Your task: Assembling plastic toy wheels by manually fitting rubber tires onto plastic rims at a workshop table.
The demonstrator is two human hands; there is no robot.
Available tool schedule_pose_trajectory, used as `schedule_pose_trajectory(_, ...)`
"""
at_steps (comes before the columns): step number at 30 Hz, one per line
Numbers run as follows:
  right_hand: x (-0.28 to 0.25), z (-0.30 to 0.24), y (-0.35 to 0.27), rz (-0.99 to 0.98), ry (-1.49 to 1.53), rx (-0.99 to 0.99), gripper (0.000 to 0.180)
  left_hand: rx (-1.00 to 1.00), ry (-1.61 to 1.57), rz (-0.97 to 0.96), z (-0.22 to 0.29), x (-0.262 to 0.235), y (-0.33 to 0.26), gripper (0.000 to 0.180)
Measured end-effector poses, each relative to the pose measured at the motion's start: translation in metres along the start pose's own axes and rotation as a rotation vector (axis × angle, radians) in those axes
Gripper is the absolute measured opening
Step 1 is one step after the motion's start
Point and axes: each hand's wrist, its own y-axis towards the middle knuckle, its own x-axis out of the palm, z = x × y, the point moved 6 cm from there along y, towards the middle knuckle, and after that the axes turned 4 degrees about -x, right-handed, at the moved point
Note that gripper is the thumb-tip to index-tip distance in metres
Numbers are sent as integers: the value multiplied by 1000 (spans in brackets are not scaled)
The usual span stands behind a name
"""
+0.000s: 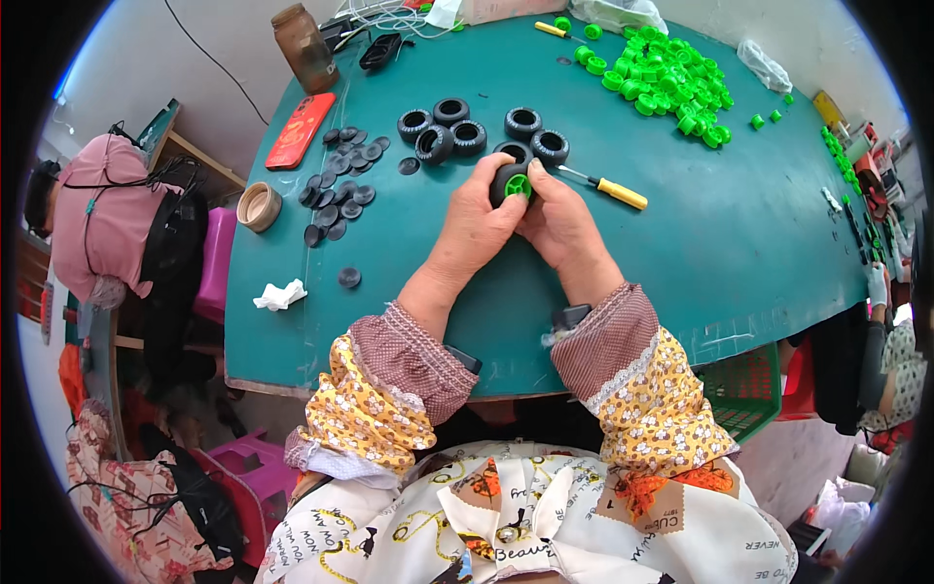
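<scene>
L hand [477, 214] and R hand [566, 222] are both wrapped round one black tyre [499, 184] w/ a green hub [519, 186] in it, over the green table [700, 253], near the loose tyres [446, 146]. Fingers curled in snug afaict, tho some tips are hidden. Yellow-handled screwdriver [621, 193] lies just right of the hands, green hub pile [671, 83] further back.

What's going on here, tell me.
A person's left hand and right hand together hold a black tyre with a green hub in it, above a green table. Other tyres lie just beyond, black discs to the left, a yellow-handled tool and heaped green pieces to the right.
</scene>
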Motion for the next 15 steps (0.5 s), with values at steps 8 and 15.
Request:
schedule_pose_trajectory(8,6,-10,-4,-152,-299,-203,23,-285,-695,7,-21,-21,-3,30)
schedule_pose_trajectory(15,20,-21,-15,-109,-357,-344,31,-287,-658,-73,-8,-6,-9,25)
